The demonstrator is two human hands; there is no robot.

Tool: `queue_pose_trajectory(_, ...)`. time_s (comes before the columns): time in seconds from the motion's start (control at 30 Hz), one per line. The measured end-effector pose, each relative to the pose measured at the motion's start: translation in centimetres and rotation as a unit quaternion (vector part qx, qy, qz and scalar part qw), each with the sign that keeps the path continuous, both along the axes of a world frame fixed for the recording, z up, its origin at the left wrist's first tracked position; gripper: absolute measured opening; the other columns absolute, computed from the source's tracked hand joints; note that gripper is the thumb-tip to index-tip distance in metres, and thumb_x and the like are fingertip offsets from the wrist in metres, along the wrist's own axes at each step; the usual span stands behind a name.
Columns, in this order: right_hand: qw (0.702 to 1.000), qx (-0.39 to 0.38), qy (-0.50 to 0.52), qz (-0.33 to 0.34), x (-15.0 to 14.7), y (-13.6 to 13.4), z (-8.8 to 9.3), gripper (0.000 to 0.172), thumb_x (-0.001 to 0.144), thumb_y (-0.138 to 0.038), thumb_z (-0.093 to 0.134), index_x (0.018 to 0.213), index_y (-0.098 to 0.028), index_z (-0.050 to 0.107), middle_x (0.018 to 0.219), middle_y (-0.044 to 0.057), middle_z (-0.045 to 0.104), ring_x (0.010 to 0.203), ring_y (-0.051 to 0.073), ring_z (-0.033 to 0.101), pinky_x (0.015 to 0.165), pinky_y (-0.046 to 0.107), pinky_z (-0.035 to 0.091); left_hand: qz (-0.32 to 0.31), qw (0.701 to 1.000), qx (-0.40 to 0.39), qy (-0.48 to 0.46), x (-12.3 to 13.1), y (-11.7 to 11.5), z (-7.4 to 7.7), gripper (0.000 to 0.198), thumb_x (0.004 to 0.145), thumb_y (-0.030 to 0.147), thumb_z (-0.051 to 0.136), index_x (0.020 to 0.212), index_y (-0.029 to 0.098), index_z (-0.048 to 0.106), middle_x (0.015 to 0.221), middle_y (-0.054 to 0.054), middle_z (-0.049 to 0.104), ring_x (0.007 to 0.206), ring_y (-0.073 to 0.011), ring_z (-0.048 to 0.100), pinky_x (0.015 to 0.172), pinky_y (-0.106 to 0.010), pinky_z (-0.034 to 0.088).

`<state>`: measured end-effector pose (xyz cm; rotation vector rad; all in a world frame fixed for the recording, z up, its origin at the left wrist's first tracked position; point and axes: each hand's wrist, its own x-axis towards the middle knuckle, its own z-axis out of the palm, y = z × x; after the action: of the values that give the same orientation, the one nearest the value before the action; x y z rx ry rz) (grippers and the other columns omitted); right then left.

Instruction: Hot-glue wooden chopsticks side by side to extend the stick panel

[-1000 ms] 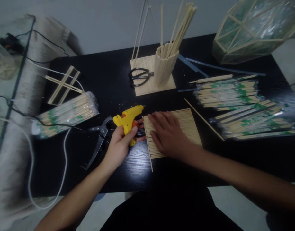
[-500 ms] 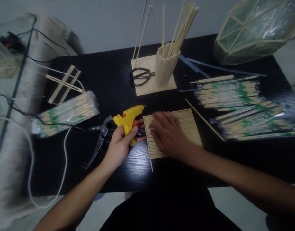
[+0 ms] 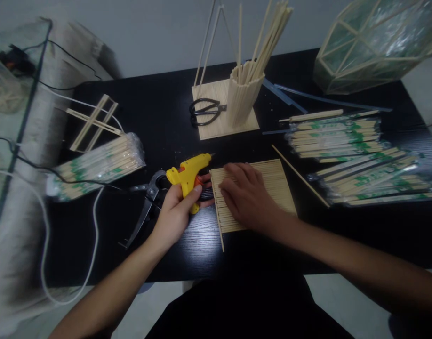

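My left hand (image 3: 175,212) is wrapped round the handle of a yellow glue gun (image 3: 192,173), its nozzle pointing up and to the right. A flat panel of thin wooden sticks (image 3: 277,188) lies on the black table just right of the gun. My right hand (image 3: 246,195) lies on this panel, palm down, fingers slightly bent and apart, with the fingertips near the left edge. Along that edge runs a single stick (image 3: 220,235) whose near end sticks out past the panel. What lies under my right palm is hidden.
Behind stand a stick holder (image 3: 244,101) full of sticks and black-handled scissors (image 3: 205,113) on a wooden base. Pliers (image 3: 148,197) lie left of my left hand. Packs of chopsticks (image 3: 99,167) lie left and right (image 3: 336,136). A loose stick (image 3: 300,176) and cables (image 3: 44,245) are also here.
Both hands, the glue gun and the panel stay where they were. Only the camera view has shifted very slightly.
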<state>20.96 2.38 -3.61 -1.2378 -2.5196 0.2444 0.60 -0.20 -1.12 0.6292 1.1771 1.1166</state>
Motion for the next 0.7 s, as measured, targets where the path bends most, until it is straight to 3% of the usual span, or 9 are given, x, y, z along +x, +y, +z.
queue_pose_trajectory(0.23,1.0,0.008,0.009,-0.001,0.05,-0.03,-0.2,0.018,0.109,-0.025,0.048,0.113,-0.02,0.065,0.15,0.018,0.057,0.14,0.036,0.045,0.12,0.056,0.039,-0.001,1.0,-0.005,-0.004,-0.04,-0.04,0.0,0.036,0.089,0.035,0.087,0.118,0.015,0.075,0.136,-0.017,0.077,0.122,-0.036,0.077,0.089,-0.052,0.073)
queue_pose_trajectory(0.43,0.999,0.018,0.029,-0.003,-0.01,-0.04,-0.36,0.024,0.109,-0.024,0.048,0.127,-0.018,0.062,0.148,0.019,0.059,0.139,0.036,0.045,0.119,0.056,0.04,0.012,1.0,-0.003,-0.009,-0.03,-0.08,-0.09,0.035,0.087,0.034,0.089,0.114,0.016,0.076,0.131,-0.015,0.079,0.12,-0.036,0.078,0.091,-0.053,0.072)
queue_pose_trajectory(0.7,1.0,0.009,0.011,-0.001,-0.01,-0.05,-0.2,0.017,0.107,-0.023,0.053,0.112,-0.019,0.069,0.15,0.018,0.058,0.141,0.036,0.045,0.12,0.056,0.038,0.006,1.0,-0.016,0.001,0.01,-0.04,0.16,0.036,0.088,0.035,0.088,0.116,0.017,0.076,0.135,-0.015,0.078,0.121,-0.0346,0.077,0.09,-0.052,0.072)
